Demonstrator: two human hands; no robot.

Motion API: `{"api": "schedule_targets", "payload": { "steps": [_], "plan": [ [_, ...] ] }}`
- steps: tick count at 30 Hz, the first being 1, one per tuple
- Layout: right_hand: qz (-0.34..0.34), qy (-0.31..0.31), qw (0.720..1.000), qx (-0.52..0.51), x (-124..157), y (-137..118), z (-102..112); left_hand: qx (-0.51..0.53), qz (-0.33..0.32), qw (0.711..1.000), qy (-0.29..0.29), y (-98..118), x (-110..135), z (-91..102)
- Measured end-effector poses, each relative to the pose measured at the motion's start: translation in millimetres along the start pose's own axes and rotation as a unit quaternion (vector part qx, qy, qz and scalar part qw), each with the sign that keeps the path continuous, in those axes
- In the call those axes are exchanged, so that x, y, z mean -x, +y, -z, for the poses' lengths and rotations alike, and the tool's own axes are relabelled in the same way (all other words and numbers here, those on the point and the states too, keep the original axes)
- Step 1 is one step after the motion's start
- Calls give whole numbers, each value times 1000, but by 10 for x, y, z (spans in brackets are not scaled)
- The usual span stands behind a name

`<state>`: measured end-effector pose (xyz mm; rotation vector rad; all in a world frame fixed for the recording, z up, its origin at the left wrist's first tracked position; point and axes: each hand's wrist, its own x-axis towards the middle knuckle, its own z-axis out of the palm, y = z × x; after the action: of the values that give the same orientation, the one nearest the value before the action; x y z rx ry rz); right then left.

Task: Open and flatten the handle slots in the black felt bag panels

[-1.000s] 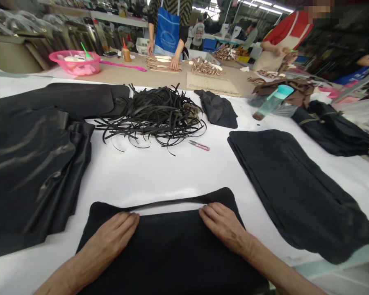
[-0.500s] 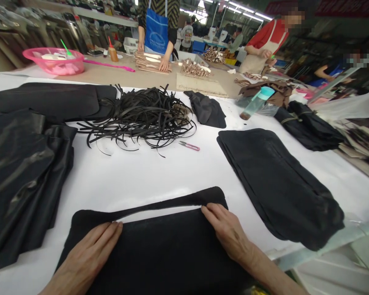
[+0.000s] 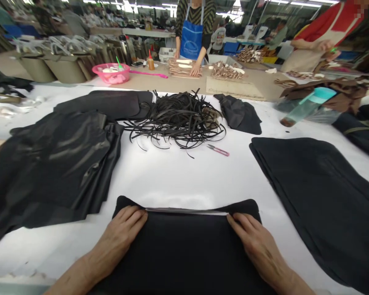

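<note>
My left hand [image 3: 127, 225] and right hand [image 3: 256, 237] cover parts of the black panel [image 3: 184, 254]; whether they pinch or press, I cannot tell. The panel and my forearms [image 3: 80, 268] run off the bottom edge. The left edge cuts the dark pile [image 3: 55, 164], the right edge the black stack [image 3: 329, 196]. Print on the blue apron [image 3: 192, 44] is too small to read; distant workers [image 3: 75, 20] blur.
</note>
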<state>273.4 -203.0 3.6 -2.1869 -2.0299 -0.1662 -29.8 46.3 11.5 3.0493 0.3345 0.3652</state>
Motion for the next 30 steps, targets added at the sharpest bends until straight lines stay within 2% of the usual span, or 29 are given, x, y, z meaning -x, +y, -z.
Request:
{"api": "schedule_targets", "payload": {
  "steps": [2,4,6,8,11,15,17,24,30],
  "plan": [
    [-9,-1,1000,-22,-14,12,69,4,12,1000,25,-25,11,66],
    [-26,24,998,-57,-39,26,176,21,25,997,66,-61,38,124],
    [-64,71,991,-93,-91,49,292,45,48,993,102,-120,55,164],
    [-118,102,981,-112,-180,97,377,55,91,988,113,-211,37,170],
    [-172,65,977,-108,-351,233,398,54,130,988,68,-393,-60,84],
    [-166,-45,976,-133,-520,402,273,79,149,986,2,-596,-201,-112],
    [-168,-74,976,-119,-551,427,201,82,163,983,-19,-635,-234,-168],
    [-223,-58,969,-89,-490,437,78,71,207,976,-7,-581,-274,-152],
    [-253,-35,967,-13,-470,400,55,-63,211,976,4,-519,-353,-92]
  ]
}}
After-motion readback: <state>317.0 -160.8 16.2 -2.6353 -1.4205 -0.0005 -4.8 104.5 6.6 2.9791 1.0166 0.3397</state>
